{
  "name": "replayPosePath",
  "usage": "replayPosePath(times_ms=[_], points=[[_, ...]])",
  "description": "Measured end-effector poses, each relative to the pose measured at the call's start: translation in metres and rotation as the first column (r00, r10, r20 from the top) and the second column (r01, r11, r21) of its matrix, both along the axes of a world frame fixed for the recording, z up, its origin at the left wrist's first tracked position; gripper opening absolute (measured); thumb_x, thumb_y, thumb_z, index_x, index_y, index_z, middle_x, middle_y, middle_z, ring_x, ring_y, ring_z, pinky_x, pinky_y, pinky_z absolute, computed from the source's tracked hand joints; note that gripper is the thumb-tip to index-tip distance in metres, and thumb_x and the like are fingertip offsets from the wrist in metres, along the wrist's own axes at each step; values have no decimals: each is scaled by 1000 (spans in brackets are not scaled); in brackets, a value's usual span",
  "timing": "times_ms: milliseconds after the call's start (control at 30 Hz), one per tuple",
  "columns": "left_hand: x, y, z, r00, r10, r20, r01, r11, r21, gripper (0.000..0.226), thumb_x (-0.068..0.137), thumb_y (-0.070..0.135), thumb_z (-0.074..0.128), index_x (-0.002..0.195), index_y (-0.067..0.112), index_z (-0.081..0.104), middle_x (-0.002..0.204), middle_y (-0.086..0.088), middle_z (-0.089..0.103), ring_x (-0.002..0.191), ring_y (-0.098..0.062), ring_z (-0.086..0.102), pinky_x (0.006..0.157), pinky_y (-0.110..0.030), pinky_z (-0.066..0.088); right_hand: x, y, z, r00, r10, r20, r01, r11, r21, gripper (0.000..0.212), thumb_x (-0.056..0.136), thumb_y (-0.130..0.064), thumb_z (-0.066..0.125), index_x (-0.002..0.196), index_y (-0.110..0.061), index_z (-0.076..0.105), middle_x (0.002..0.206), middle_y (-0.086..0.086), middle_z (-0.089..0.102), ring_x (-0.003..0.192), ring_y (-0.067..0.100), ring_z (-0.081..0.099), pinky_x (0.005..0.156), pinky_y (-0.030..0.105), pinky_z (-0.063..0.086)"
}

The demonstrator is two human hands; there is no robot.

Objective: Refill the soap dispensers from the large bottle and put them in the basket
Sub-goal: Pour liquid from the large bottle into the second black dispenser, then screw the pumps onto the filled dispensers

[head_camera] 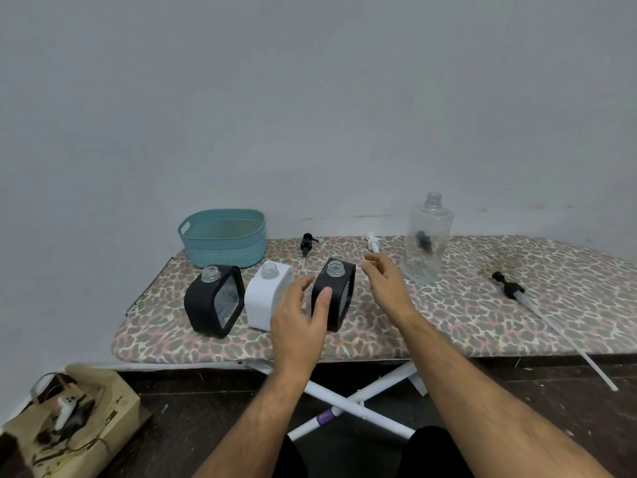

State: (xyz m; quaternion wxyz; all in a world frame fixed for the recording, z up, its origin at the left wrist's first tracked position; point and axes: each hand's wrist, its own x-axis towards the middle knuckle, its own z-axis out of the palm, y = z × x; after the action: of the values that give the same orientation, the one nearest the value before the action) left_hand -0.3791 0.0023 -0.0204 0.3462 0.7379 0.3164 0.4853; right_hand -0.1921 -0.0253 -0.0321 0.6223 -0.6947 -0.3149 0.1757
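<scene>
Head view. Left hand (298, 320) fingers loosely spread and slightly bent, thumb tip resting against the near face of the right-hand black dispenser (333, 294); the other fingers reach up along its left side, contact there unclear. Right hand (386, 281) hovers just right of that dispenser, fingers relaxed and partly curled, holding nothing, no visible contact. The dispenser stands upright, neck uncapped, between the two hands. White dispenser (269, 294) just beside it on the left, then a second black dispenser (215, 301), both uncapped. Large clear bottle (427, 239) upright, capless, right of the right hand. Teal basket (223, 238) at the back left of the leopard-print ironing board (465, 322). Black pump (306, 246), white pump (373, 241) and long-tubed pump (537, 307) lie loose on the board.
</scene>
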Motion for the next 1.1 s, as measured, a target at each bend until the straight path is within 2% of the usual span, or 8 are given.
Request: replayPosePath(times_ms=[200, 367, 467, 533, 633, 833, 1000, 1100], points=[[0, 17, 49, 999, -37, 23, 35, 997, 73, 16, 92, 28, 67, 107, 23, 67, 98, 16, 67, 94, 1, 64, 85, -16, 52, 4, 2, 32, 994, -19, 108, 12, 998, 64, 12, 94, -22, 60, 101, -16, 68, 87, -5, 65, 73, 5, 56, 76, 28, 49], [6, 60, 95, 998, -15, -67, 18, 998, 57, 13, 94, 30, 64, 105, 23, 66, 89, 19, 62, 82, 8, 59, 70, -5, 45, 7, 15, 62, 990, 32, 138, -40, 997, 59, 7, 91, -24, 63, 90, -19, 68, 86, -5, 67, 80, 10, 61, 75, 29, 51], [14, 95, 112, 982, 29, -188, -19, 998, 55, 14, 94, 31, 64, 101, 20, 68, 88, 14, 65, 81, 2, 61, 67, -7, 42, 15, 30, 71, 987, 101, 122, -101, 995, -10, 7, 89, -24, 65, 86, -18, 67, 87, 0, 68, 84, 16, 64, 70, 29, 49], [26, 118, 116, 960, 46, -276, -34, 998, 45, 17, 92, 33, 65, 101, 19, 68, 90, 8, 69, 83, -7, 64, 73, -19, 48, 23, 42, 73, 988, 130, 86, -126, 991, -51, 9, 90, -24, 65, 90, -16, 67, 91, 4, 70, 85, 18, 66, 68, 29, 48], [49, 144, 117, 890, 49, -453, -47, 999, 15, 20, 91, 35, 67, 100, 17, 68, 97, 1, 71, 88, -13, 66, 76, -27, 48, 36, 60, 70, 986, 168, 14, -165, 979, -122, 15, 94, -25, 61, 97, -11, 66, 100, 7, 71, 88, 18, 67, 68, 30, 50], [110, 182, 98, 699, 11, -715, -69, 996, -51, 32, 89, 36, 70, 105, 8, 69, 105, -4, 71, 90, -17, 64, 75, -28, 48, 62, 99, 44, 981, 169, -94, -183, 968, -170, 22, 97, -23, 56, 103, -5, 67, 101, 11, 71, 83, 18, 67, 68, 32, 51], [154, 209, 72, 544, 49, -838, -103, 995, -9, 33, 88, 40, 71, 91, 8, 63, 95, -5, 68, 82, -20, 59, 68, -29, 45, 80, 123, 16, 968, 201, -151, -231, 948, -220, 16, 95, -10, 53, 100, -10, 69, 101, 14, 72, 81, 18, 64, 60, 26, 50], [169, 221, 58, 472, 78, -878, -129, 991, 19, 33, 87, 40, 72, 86, 11, 54, 96, -7, 65, 86, -23, 60, 68, -28, 43, 88, 131, 4, 957, 235, -172, -269, 939, -216, 20, 92, -1, 52, 100, -13, 67, 91, 17, 68, 74, 25, 58, 53, 31, 44]])
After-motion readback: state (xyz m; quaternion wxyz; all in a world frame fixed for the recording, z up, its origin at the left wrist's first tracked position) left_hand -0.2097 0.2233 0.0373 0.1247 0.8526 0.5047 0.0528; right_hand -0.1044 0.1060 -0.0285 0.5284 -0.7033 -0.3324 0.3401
